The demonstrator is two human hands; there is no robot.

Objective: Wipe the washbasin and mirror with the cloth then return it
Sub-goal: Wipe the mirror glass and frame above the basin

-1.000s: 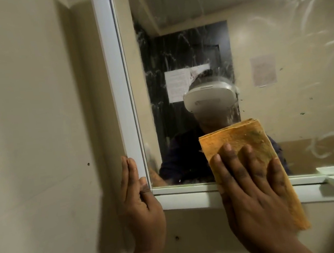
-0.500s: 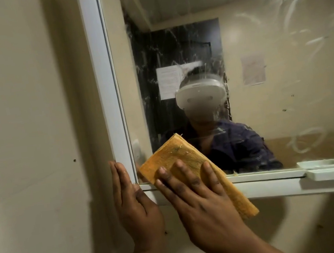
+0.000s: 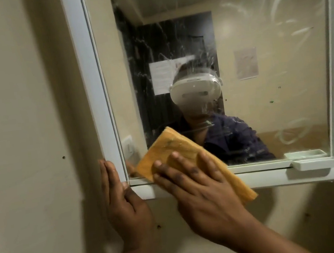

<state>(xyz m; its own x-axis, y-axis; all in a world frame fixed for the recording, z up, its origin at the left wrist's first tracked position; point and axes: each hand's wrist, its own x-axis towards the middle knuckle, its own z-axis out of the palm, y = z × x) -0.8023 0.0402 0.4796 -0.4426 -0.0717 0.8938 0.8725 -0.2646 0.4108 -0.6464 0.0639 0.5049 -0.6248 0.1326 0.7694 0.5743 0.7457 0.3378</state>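
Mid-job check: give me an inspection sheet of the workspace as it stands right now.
Surface: mirror glass streaked with wipe smears, a few dark specks on the right side.
Job's things: orange cloth folded, pressed flat at the mirror's lower left corner, hanging over the white frame. Washbasin not in view.
Clutter: small white tray on the frame's bottom ledge, right end.
Grippers: right hand flat on the cloth, fingers straight; left hand flat against the wall by the frame's corner.
Cables: nothing seen.
Surroundings: beige wall with small dark marks; reflection shows a dark panel and paper notices.
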